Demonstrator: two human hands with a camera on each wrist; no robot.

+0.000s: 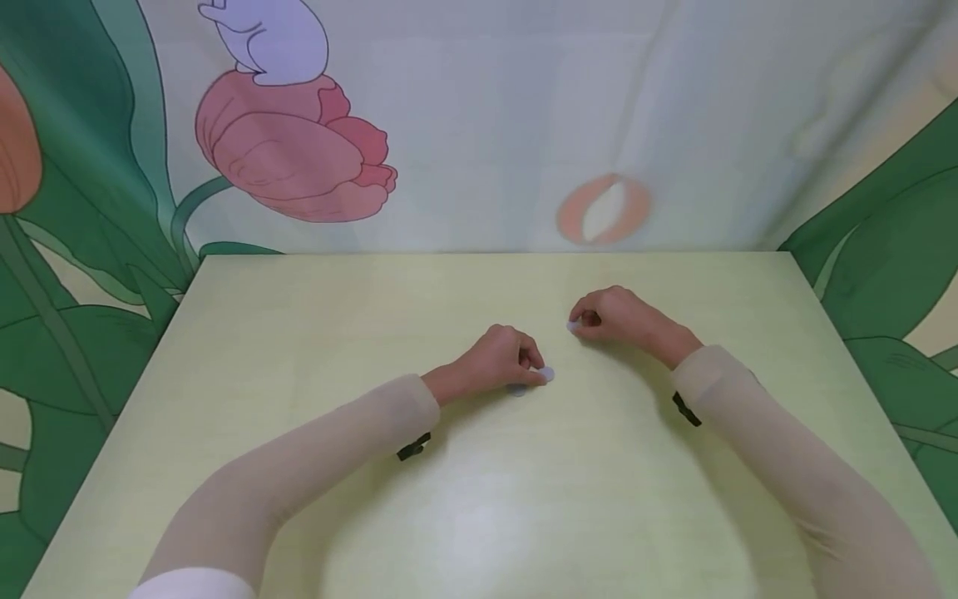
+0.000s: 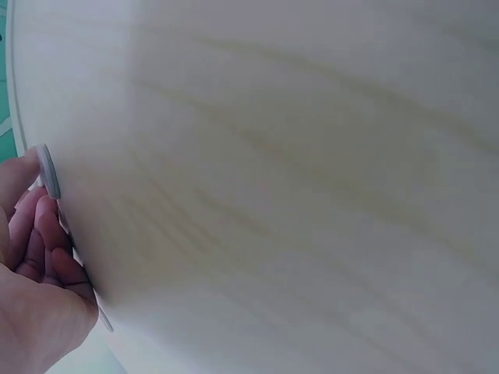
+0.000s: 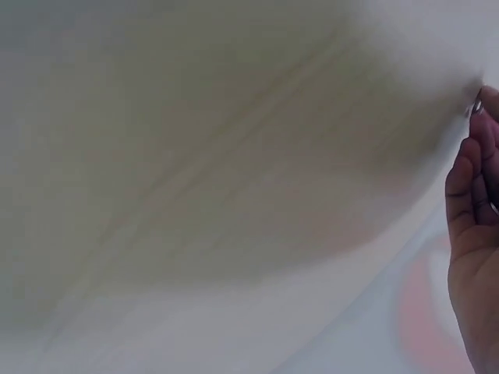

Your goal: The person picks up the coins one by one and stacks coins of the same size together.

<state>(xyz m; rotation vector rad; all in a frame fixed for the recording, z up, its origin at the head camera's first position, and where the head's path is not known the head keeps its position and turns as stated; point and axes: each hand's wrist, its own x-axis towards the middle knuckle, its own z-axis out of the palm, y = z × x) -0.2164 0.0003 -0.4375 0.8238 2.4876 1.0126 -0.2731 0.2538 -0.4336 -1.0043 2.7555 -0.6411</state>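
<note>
Near the middle of the table, my left hand pinches a pale grey coin between thumb and fingertips. The left wrist view shows this coin tilted on edge beside the fingertips. A second coin lies flat on the table, just under the left hand, and only its edge shows in the left wrist view. Farther back and to the right, my right hand holds another small coin in its fingertips. In the right wrist view the fingers cover most of that coin.
Both hands are over a pale yellow table. Its back edge meets a curtain printed with flowers and leaves. Dark straps show under both sleeve cuffs.
</note>
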